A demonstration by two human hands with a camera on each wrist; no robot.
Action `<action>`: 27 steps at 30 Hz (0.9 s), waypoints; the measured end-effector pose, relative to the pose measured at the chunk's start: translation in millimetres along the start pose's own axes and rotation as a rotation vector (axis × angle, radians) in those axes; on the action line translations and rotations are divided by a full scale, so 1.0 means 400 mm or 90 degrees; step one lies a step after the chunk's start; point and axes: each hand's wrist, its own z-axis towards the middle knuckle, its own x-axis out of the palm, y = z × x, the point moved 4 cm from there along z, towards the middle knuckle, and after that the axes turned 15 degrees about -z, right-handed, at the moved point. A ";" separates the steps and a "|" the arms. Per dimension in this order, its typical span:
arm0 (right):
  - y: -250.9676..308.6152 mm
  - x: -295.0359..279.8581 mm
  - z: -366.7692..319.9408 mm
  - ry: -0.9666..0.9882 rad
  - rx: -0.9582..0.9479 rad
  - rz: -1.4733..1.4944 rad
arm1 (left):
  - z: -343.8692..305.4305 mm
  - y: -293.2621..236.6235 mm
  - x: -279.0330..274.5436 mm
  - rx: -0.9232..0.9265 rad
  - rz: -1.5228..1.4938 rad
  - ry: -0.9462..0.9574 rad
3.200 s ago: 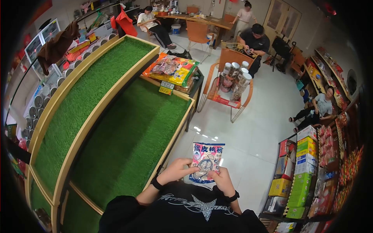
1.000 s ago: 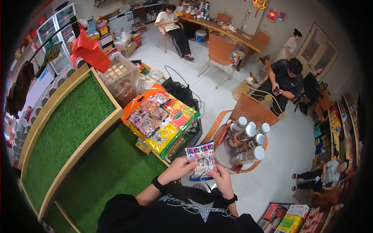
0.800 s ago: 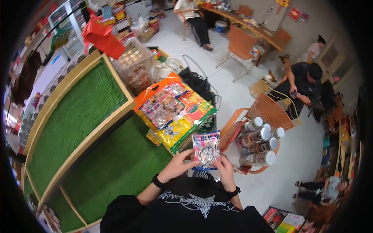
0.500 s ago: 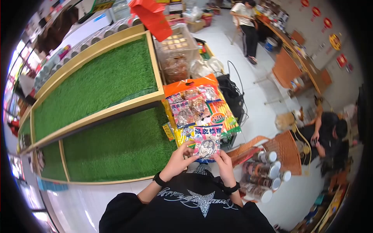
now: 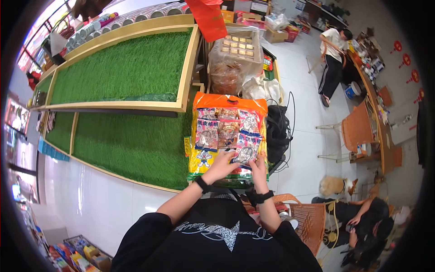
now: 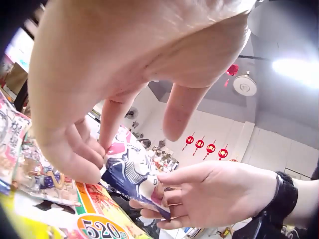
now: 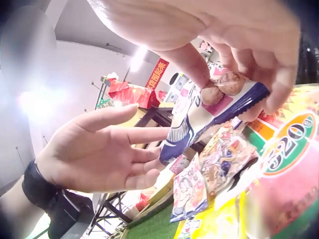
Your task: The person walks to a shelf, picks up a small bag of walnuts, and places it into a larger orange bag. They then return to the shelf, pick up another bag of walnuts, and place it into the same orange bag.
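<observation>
A small pink, white and blue snack packet (image 5: 247, 150) lies over the lower right of several small packets on a large orange, yellow and green bag (image 5: 204, 170). My right hand (image 5: 258, 173) pinches its lower right corner, thumb on one face and fingers on the other in the right wrist view. At its lower left is my left hand (image 5: 220, 167), fingers extended; in the left wrist view a fingertip meets the packet (image 6: 132, 169) while the thumb stands off it. The right wrist view shows the left palm (image 7: 102, 154) open beside the packet's edge.
Green turf shelves (image 5: 122, 72) with wooden rims stand left of the bag. A clear-wrapped box (image 5: 235, 50) sits beyond it, with a red bag (image 5: 208, 20) nearby. Black bags and cords (image 5: 277, 129) are at the right, and a wicker chair (image 5: 308, 222) at lower right.
The head view has turned toward the turf shelves. The held packet has come down from in front of the large bag's lower edge onto the small packets; my left thumb has come off it.
</observation>
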 end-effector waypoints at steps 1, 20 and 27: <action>-0.019 -0.012 0.035 -0.005 -0.005 0.022 | 0.031 -0.009 0.016 -0.022 0.005 -0.001; -0.139 -0.038 0.238 -0.134 -0.110 -0.275 | 0.032 0.086 0.021 -0.091 -0.209 -0.078; -0.047 -0.043 0.132 -0.162 -0.126 -0.409 | -0.387 0.115 -0.273 -0.119 -0.369 -0.457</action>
